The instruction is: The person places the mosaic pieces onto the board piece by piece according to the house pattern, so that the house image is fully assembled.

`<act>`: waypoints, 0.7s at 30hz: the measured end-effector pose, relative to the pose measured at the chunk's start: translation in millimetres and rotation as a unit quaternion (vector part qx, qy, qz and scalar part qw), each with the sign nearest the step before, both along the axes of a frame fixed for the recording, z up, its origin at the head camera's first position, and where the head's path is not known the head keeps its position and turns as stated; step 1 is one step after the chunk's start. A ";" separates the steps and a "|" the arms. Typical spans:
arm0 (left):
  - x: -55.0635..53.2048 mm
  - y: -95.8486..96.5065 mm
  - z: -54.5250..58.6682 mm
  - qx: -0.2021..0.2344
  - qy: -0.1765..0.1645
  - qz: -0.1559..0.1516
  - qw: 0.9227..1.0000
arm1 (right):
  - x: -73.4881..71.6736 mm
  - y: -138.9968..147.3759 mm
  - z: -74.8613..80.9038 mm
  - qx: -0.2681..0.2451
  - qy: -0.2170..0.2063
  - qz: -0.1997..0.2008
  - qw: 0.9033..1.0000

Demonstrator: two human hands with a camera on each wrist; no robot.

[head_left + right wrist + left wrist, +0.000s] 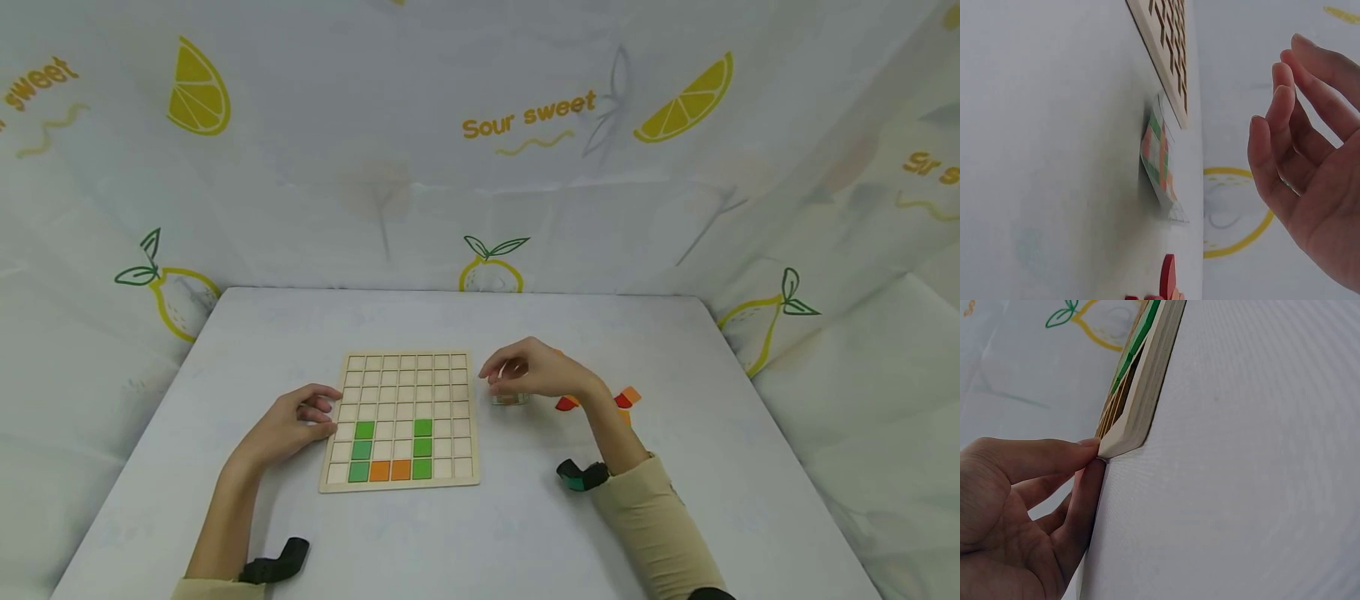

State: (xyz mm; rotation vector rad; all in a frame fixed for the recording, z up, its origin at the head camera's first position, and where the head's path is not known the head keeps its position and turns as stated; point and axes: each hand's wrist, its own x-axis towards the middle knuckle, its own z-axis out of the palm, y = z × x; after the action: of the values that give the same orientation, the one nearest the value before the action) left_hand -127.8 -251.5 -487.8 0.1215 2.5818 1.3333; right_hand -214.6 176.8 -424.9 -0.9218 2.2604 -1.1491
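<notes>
While the left forearm rises from the lower left of the head view, the left hand (294, 421) bends in at the wrist, its thumb and fingertips set apart and resting against the near-side stretch of the left edge of the wooden board (406, 411), just left of the frame's centre, low down. The right forearm slants up from the lower right, in a beige sleeve (660, 525); the right hand (540, 371) arches leftward near mid-frame, fingers softly bent and holding nothing that shows, above a patterned card (511, 400). That card lies on the counter (525, 533) just right of the board. Across the board's lower rows sit green tiles (423, 447) in two columns, with two orange tiles (380, 472) between their bottom ends. Red and orange pieces (624, 399) lie right of centre, partly behind the right forearm.
</notes>
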 end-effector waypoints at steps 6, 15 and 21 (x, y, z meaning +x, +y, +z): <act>-0.5 0.3 0.8 0.000 -0.001 0.001 1.000 | -3.8 26.2 1.1 -0.010 0.027 -0.049 0.998; 0.3 0.3 1.5 -0.005 -0.002 0.002 1.000 | 0.1 57.7 0.7 -0.010 0.048 -0.146 0.988; 1.7 1.2 0.4 -0.008 -0.007 0.006 1.000 | -3.6 82.0 -9.4 -0.007 0.050 -0.182 0.982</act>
State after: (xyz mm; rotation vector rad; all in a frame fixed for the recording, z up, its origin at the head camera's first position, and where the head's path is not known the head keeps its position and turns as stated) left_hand -126.1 -250.3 -487.5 0.0925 2.5851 1.3120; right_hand -218.2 258.8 -434.2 -0.5957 2.5784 -1.2952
